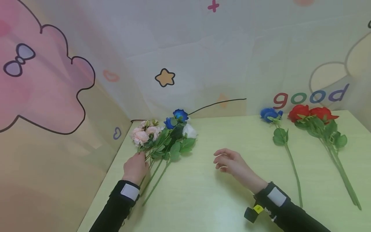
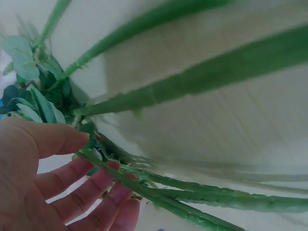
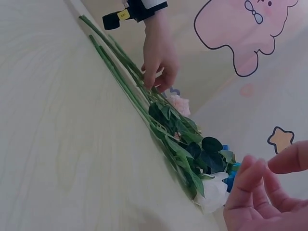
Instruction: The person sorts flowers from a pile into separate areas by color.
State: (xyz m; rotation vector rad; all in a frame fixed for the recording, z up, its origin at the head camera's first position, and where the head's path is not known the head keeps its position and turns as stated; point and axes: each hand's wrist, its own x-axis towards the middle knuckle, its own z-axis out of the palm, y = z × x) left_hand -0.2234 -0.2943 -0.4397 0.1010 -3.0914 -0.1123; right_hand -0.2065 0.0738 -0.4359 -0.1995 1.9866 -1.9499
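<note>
— At the desk's (image 1: 203, 206) left edge, what has the left hand (image 1: 135, 167)?
— Its grip curls round the bunch of flower stems (image 1: 153, 175); blooms lie just beyond it.
— And rightward?
— The right hand (image 1: 232, 162) hovers, grip loosely open, holding nothing; a blue rose (image 1: 271, 115) and red roses (image 1: 311, 114) lie well apart.

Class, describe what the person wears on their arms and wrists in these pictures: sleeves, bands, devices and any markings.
Both hands are bare. The left hand and right hand come out of black long sleeves. Each sleeve has a white rectangular patch near the cuff. By the right wrist sits a small black device with a yellow label; the right wrist view shows a similar one by the left wrist.
</note>
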